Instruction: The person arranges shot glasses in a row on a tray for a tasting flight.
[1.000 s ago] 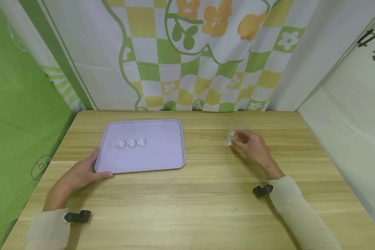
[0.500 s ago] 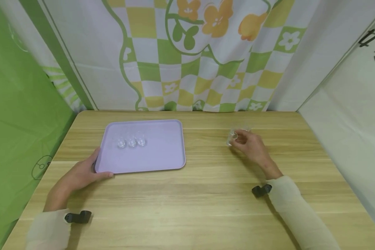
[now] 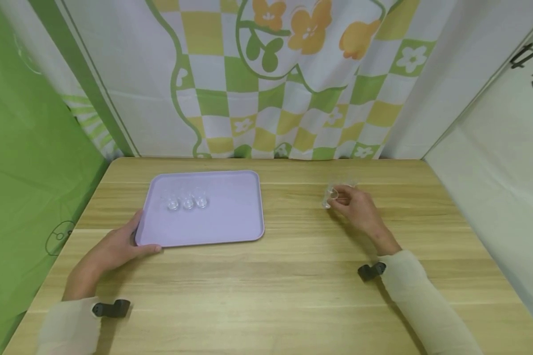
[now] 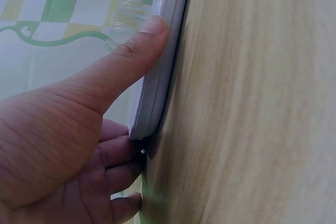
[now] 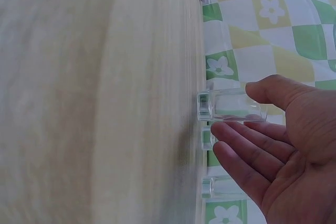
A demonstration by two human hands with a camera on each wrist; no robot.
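Note:
At the left of the head view, my left hand [image 3: 115, 246] grips the near-left corner of a lilac tray [image 3: 235, 217]. Its thumb [image 4: 139, 43] lies along the rim in the left wrist view. Three clear shot glasses [image 3: 188, 202] stand in a row on the tray. On the right, my right hand [image 3: 357, 209] pinches another clear shot glass [image 5: 228, 104] between thumb and fingers. That glass is upright, its thick base at the tabletop. Behind it in the right wrist view stand two more shot glasses [image 5: 208, 137], partly covered by the fingers.
The wooden table [image 3: 266, 296] ends at a checkered, flowered curtain [image 3: 284, 108] along the back. A green cloth wall [image 3: 35, 162] borders the left and a white one [image 3: 497, 148] the right. Bare wood lies between the tray and the right hand.
Very little differs. My right hand keeps hold of the shot glass, which has shifted only slightly. The left hand and the tray stay where they were.

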